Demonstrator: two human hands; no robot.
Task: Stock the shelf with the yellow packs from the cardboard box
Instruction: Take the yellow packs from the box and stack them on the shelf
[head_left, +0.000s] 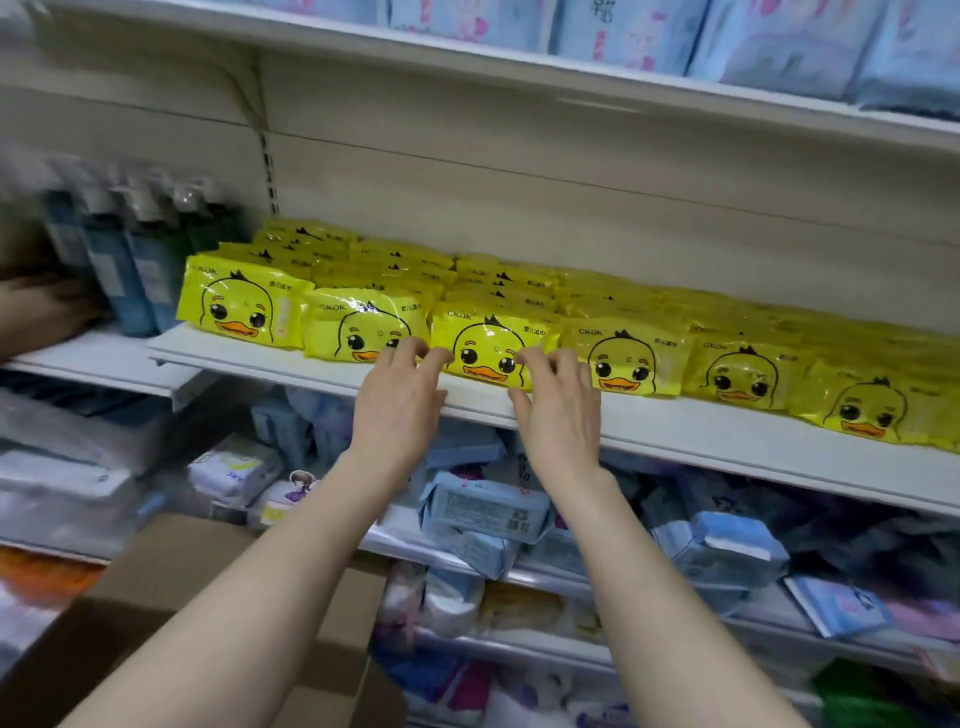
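A long white shelf (675, 431) runs just beyond both hands, its front lip under the fingers. Yellow packs (519, 291) printed with a duck face lie on it in close rows from the front edge to the back wall. One front pack (488, 348) sits between the left hand (397, 400) and the right hand (561, 410), and more line up on both sides. Far left of the left hand, a slightly lower shelf board (93, 358) bears upright, blurred pump bottles (130, 260).
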